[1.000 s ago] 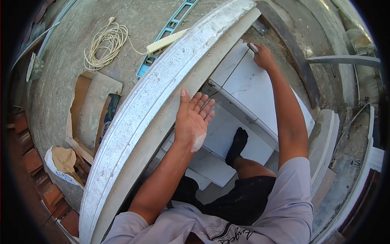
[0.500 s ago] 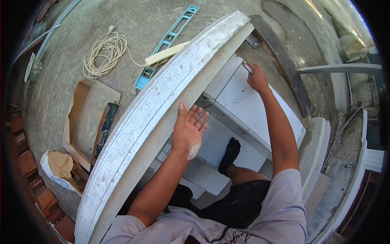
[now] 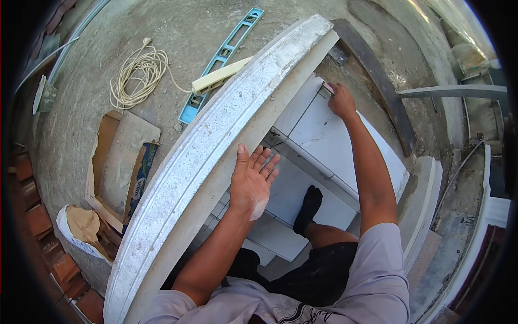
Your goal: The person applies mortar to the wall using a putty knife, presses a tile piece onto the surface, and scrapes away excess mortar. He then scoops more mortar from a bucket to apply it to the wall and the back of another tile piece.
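My left hand (image 3: 252, 181) is held palm up beside the curved white parapet (image 3: 216, 143), fingers spread and nothing grasped. Whitish paste or powder coats the heel of its palm. My right hand (image 3: 341, 101) is closed on a small flat tool (image 3: 327, 87), whose exact kind I cannot make out. The tool's end is at the far part of the white tiled step (image 3: 334, 137), close to a dark joint line between tiles. Below it lies a lower tiled step (image 3: 283, 183), where my foot in a black sock (image 3: 308, 208) rests.
Beyond the parapet lie a blue spirit level (image 3: 224, 56), a cream power strip (image 3: 221, 74), a coiled cord (image 3: 137, 78), an open cardboard box (image 3: 100, 162) and a torn paper bag (image 3: 81, 224). A dark curved board (image 3: 377, 81) borders the step's right side.
My right hand has turned slightly, and the tool has shifted a little with it. My left hand stays palm up, its fingers a bit more spread. The whole view has shifted slightly.
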A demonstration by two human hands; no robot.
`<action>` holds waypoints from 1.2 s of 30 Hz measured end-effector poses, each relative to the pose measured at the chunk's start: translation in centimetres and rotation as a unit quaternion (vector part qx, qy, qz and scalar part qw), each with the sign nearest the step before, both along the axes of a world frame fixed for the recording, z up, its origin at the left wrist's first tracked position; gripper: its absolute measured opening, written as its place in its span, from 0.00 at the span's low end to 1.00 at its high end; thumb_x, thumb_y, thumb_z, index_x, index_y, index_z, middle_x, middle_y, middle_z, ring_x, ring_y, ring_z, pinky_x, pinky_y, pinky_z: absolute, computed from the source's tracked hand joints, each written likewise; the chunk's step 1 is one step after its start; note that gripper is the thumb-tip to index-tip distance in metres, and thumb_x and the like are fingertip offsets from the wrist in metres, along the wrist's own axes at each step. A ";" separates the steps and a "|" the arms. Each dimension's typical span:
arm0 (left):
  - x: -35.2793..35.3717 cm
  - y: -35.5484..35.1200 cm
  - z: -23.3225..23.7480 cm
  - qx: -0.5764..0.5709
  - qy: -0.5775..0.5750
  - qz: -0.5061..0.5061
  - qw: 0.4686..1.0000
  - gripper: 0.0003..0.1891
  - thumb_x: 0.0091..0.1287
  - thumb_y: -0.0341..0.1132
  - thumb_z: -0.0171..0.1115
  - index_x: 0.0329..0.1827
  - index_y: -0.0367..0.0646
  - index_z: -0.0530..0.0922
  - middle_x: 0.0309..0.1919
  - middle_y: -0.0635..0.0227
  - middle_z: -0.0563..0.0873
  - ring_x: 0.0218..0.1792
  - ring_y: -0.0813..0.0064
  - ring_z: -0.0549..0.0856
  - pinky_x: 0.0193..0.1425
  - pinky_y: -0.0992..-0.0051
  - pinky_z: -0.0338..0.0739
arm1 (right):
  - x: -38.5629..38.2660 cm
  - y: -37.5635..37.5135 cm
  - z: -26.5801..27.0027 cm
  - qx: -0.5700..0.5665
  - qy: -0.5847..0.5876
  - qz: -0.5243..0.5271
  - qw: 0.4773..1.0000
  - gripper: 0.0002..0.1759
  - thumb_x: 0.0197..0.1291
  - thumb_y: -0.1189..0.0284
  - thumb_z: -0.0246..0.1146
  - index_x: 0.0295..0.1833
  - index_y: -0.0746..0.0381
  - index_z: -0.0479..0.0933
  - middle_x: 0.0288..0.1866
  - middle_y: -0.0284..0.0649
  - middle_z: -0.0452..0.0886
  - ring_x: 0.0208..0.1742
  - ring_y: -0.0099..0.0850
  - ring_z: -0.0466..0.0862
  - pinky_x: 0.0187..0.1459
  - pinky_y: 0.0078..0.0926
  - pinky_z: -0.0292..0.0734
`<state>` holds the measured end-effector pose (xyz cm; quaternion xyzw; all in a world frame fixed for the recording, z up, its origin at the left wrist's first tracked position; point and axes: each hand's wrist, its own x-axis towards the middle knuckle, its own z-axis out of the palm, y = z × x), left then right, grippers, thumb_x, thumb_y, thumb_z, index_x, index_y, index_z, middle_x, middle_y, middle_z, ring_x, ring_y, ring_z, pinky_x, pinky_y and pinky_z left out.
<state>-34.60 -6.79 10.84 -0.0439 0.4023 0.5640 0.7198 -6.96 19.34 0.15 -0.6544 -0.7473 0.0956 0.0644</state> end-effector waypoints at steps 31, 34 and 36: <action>-0.4 0.3 -1.0 0.026 0.009 -0.033 0.999 0.44 0.67 0.72 0.57 0.67 0.38 0.69 0.63 0.57 0.75 0.71 0.57 0.72 0.72 0.60 0.64 | -10.8 -8.8 1.2 -0.110 0.078 0.057 0.989 0.36 0.46 0.78 0.63 0.67 0.60 0.78 0.56 0.52 0.82 0.59 0.49 0.82 0.60 0.41 0.79; -0.5 0.2 -1.1 0.026 0.026 -0.048 0.998 0.43 0.66 0.73 0.57 0.66 0.39 0.70 0.61 0.59 0.77 0.68 0.60 0.74 0.69 0.63 0.67 | -12.4 -12.2 2.2 -0.133 0.085 0.096 0.983 0.36 0.45 0.79 0.63 0.67 0.61 0.78 0.56 0.50 0.81 0.60 0.48 0.81 0.60 0.42 0.79; -0.5 0.2 -1.1 0.027 0.041 -0.052 0.997 0.44 0.65 0.73 0.57 0.65 0.40 0.70 0.60 0.60 0.77 0.67 0.60 0.75 0.67 0.64 0.67 | -12.8 -13.2 0.7 -0.172 0.084 0.132 0.973 0.31 0.50 0.74 0.64 0.65 0.56 0.80 0.58 0.46 0.80 0.61 0.47 0.80 0.59 0.44 0.81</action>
